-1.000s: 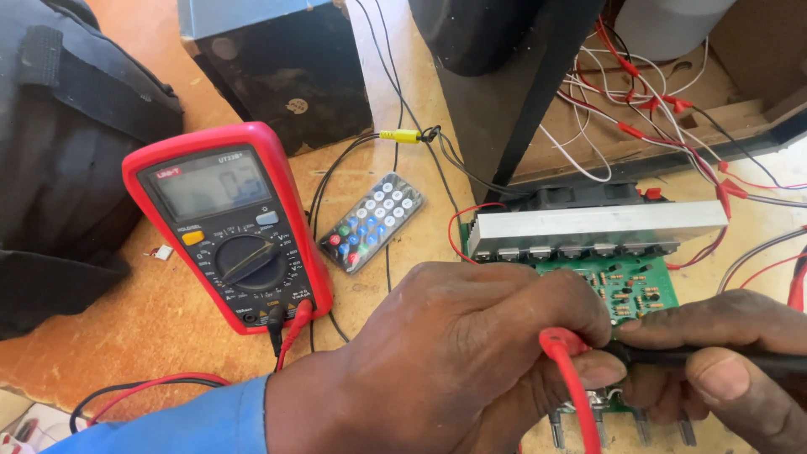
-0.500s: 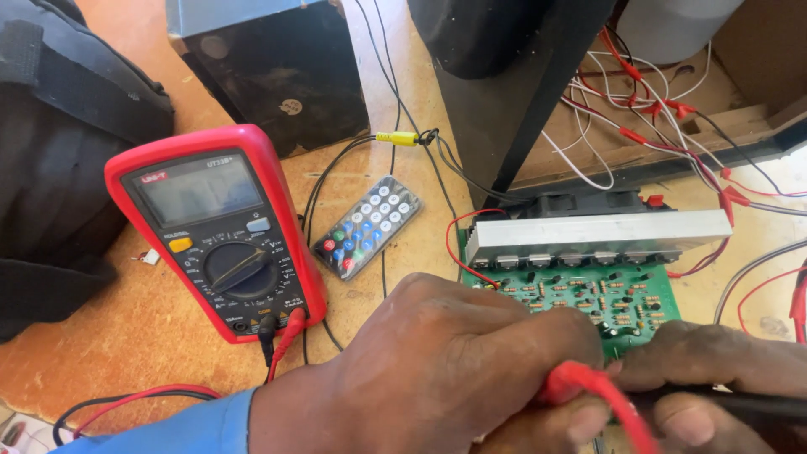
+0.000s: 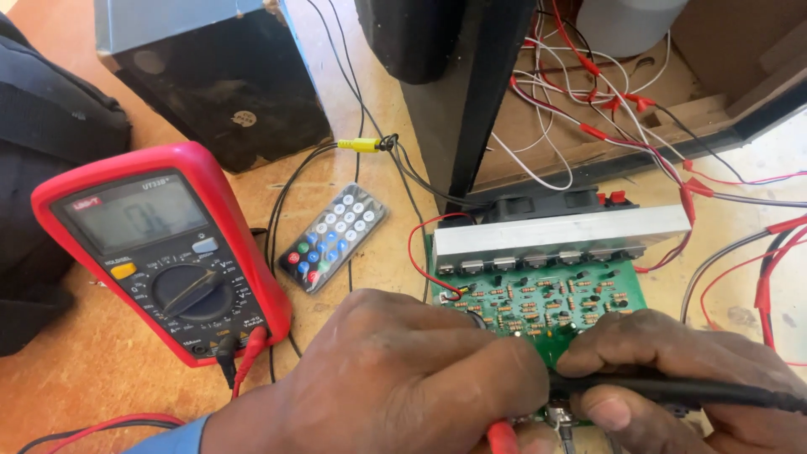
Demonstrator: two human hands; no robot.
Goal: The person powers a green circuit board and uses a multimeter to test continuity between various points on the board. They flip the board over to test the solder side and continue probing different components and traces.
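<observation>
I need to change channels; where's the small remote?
In the head view, the remote lies left of centre on the wooden table, between the red multimeter and the green circuit board.

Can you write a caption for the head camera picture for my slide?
Two hands, left hand and right hand, hold probes on a green circuit board beside a red multimeter.

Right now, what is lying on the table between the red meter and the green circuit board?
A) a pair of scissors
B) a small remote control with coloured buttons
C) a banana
B: a small remote control with coloured buttons lies between the red multimeter and the green circuit board.
</observation>
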